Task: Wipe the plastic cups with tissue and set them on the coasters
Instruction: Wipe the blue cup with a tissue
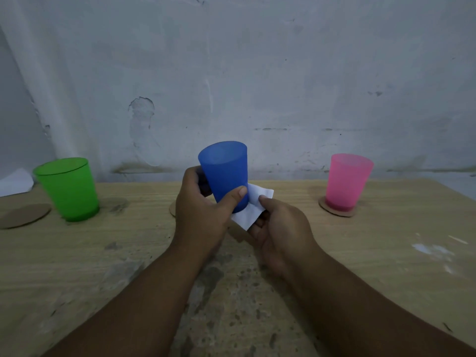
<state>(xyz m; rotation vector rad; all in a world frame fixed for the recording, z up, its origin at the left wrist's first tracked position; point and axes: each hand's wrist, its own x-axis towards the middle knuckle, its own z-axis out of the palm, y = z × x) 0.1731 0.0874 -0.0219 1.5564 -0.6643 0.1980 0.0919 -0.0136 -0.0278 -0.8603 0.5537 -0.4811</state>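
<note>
Blue cup (225, 173) is held above the table (386, 253) at centre, slightly tilted. The left hand (199, 215) wraps its side, thumb across the front. The right hand (280, 233) pinches a white tissue (253, 206) against the cup's lower side. A middle coaster (172, 208) peeks from behind the left hand. The pink cup (347, 181) stands on the right coaster (325, 206). The green cup (69, 189) stands on wood just beside the left coaster (24, 216).

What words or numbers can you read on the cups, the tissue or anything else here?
None: no words, numbers, labels or signs show anywhere.
The blue cup, green cup and pink cup are plain plastic.
The tissue, cardboard coasters, wooden table and wall bear no writing either.
</note>
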